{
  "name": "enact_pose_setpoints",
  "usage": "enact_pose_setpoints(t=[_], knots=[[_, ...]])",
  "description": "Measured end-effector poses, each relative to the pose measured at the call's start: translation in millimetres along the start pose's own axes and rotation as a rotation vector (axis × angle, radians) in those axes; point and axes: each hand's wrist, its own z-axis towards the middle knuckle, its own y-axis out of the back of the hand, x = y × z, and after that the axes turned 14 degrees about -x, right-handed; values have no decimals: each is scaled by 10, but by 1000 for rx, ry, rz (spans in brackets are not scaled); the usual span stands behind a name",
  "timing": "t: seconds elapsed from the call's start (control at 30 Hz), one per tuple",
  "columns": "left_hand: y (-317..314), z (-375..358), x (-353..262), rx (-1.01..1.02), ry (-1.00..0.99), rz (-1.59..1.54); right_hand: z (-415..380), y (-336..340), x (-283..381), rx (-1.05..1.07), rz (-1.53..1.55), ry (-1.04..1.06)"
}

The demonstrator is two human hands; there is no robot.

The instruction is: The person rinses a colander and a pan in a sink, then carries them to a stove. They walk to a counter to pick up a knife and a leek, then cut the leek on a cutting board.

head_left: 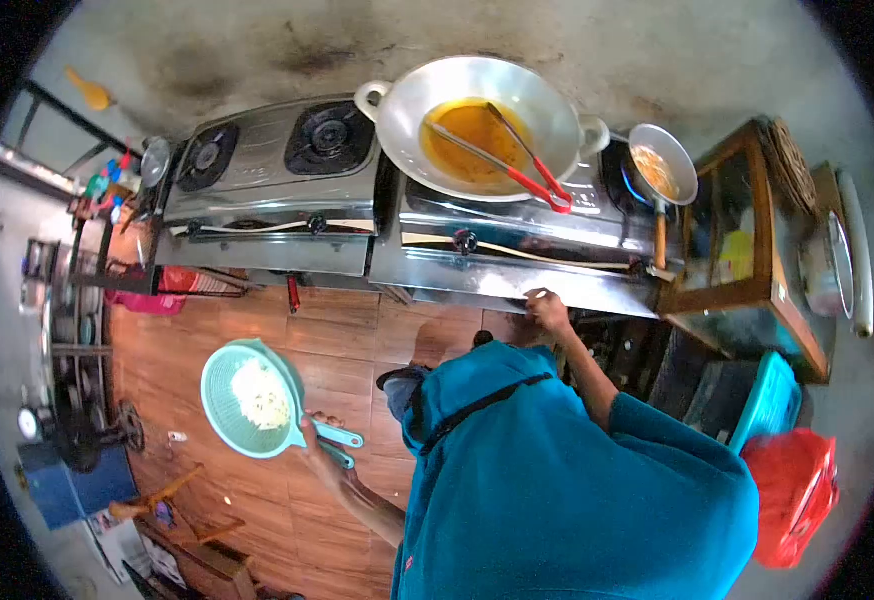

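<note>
My left hand grips the handles of a pale green plastic strainer, held out above the floor on the left. Two handle ends stick out past my fingers, so a second vessel seems nested beneath it. Whitish chopped food lies inside. My right hand is closed at the front edge of the right stove; a small pale bit shows at its fingers, too small to name. Beyond it, a large wok holds yellow-brown oil, with red-handled tongs resting across it.
A small saucepan with orange-brown contents sits over a blue flame at the right burner. The left stove has two bare burners. A wood-framed glass cabinet stands at right, above a teal crate and a red bag.
</note>
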Motion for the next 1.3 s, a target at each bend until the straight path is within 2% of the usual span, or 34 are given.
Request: enact_pose_setpoints(t=[0.03,0.07,0.1,0.13,0.17,0.23,0.3,0.37,0.43,0.5,0.73,0.77,0.83,0.87,0.9,0.93,0.97,1.0,1.03,1.07,1.1,1.2,1.23,1.27,1.3], knots=[[61,43,-54,27,-24,-33,-57,105,26,-267,215,-74],[52,75,-119,29,-24,-9,-46,276,132,-609,174,-218],[83,84,-195,20,-28,18,109,425,-20,-1010,259,-15],[128,152,-219,52,-34,1,88,716,184,-1075,695,-46],[148,216,-242,62,-40,3,174,1043,160,-1025,779,42],[141,363,-240,104,-62,35,-3,1354,1028,-1048,1084,-57],[120,469,-355,111,-48,78,91,1574,1193,-1048,1053,24],[47,481,-403,104,-37,102,442,1737,875,-979,830,48],[-59,468,-245,149,-62,90,598,1644,820,-1014,846,41],[-151,398,-202,141,-57,100,456,1632,1016,-963,662,59],[-269,336,24,167,5,89,541,1542,912,-933,598,120],[-276,332,30,166,26,82,516,1556,861,-859,643,114],[-216,401,109,195,110,78,495,1522,809,-933,634,86],[-101,474,161,198,159,51,627,1596,613,-1016,287,21],[-119,437,124,220,141,71,375,1654,849,-788,360,67],[-124,413,117,224,191,12,307,1620,836,-772,454,206],[-186,424,63,151,171,106,60,1572,1104,-987,-89,354],[-197,509,85,228,233,-17,187,1711,922,-1063,-770,430],[-161,598,129,147,269,23,124,1696,892,-1250,-379,585],[-169,605,34,146,197,16,125,1641,1091,-1402,47,662],[-209,592,-78,170,135,22,-240,1332,1622,-1437,293,708],[-206,633,-218,152,65,-43,-1094,482,2675,-683,651,889],[-187,667,-290,146,69,-63,-1324,124,2861,-504,519,899],[-118,745,-339,146,99,-90,-1770,-334,3135,-181,469,762],[-15,835,-384,142,121,-123,-2061,-747,3242,210,403,791]])
